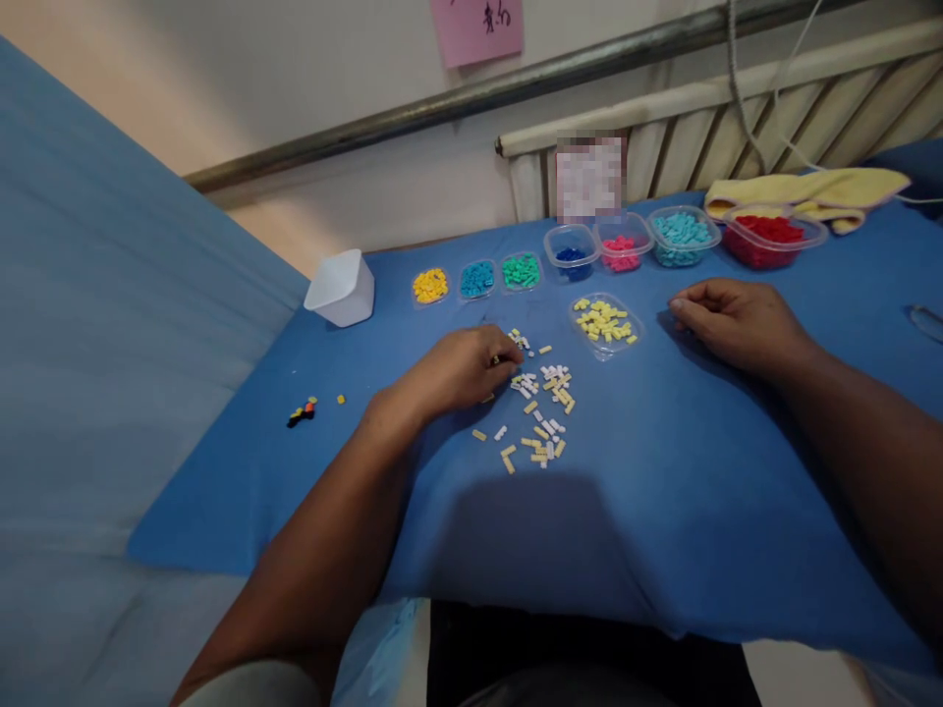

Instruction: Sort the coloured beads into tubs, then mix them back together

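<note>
The left hand is being held at pale pieces, finger grip unclear. The right hand is being rested, fingers together.

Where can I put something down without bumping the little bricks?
A wide bare patch of blue cloth lies between the loose yellow and white bricks and the right forearm. Another is at the front left, between the small black pieces and the left forearm. It's crowded around the left hand and along the back row of clear tubs.

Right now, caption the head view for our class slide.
Left hand at scattered white and yellow pieces, tubs behind.
</note>
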